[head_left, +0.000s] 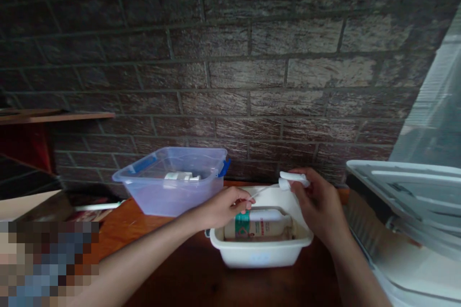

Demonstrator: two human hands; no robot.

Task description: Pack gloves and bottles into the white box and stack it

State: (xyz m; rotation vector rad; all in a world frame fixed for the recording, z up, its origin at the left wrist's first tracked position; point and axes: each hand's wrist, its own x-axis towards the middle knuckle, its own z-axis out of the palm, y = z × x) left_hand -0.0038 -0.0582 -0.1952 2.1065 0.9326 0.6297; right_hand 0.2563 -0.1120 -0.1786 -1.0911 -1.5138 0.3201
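In my right hand (319, 199) is a small white piece (293, 177) that looks like a pump head, with thumb and fingers closed on it. A thin pale tube or cord (264, 192) runs from it down to my left hand (232, 204), whose fingertips pinch the far end. Both hands are over a cream-coloured basin (261, 253). Inside the basin a white bottle (266, 223) with a green label patch and red print lies on its side. My left forearm passes in front of a clear bluish plastic bin (173, 196).
White items (180, 176) sit in the bluish bin, which has a blue latch (224, 168). To the right stands a large lidded clear container (406, 230). A brick wall (230, 81) rises behind the wooden table (137, 230). A shelf edge (72, 117) juts in at left.
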